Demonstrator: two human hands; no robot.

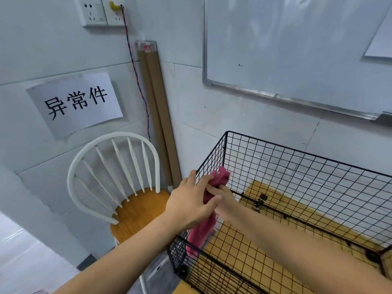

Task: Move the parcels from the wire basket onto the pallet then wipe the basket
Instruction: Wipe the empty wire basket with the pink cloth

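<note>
Left hand outside, right hand inside, both grips pinch the pink cloth over the nine-o'clock wall of the wire basket (presumably wiping both faces).

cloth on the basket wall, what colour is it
The cloth is pink, seen best in the head view.

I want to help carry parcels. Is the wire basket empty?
Empty of parcels, as far as visible: only the pink cloth hangs over the wire basket's side.

Light: bright, even, soft shadows.
Glare: pale sheen on the whiteboard above the grip.
Blur: right hand slightly smeared.
Edges: bowed.
</note>
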